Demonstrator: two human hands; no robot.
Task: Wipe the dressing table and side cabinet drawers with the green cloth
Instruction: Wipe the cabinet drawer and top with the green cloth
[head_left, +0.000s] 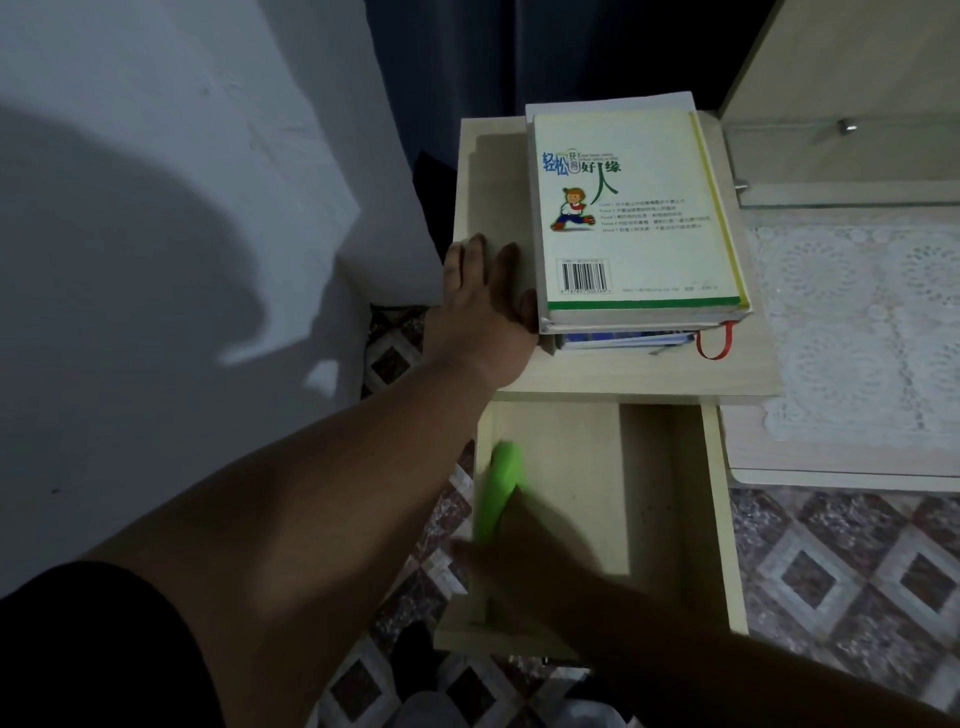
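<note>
While the side cabinet (597, 374) stands with its drawer (722, 519) pulled out, the left hand (483, 296) rests flat on top, fingers straight. The blurred right hand (524, 551) presses the green cloth (498, 488), soft and light, along the drawer's left wall; its grip cannot be told.

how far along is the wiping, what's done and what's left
Done: nothing shows as clearly finished; cleanliness can't be judged here. In hand: the side cabinet's top drawer is pulled open and the blurred right hand holds the green cloth against its inner left side, while the left hand rests on the cabinet top beside the stacked books. Left: any other drawers and the dressing table with its lace mat.
</note>
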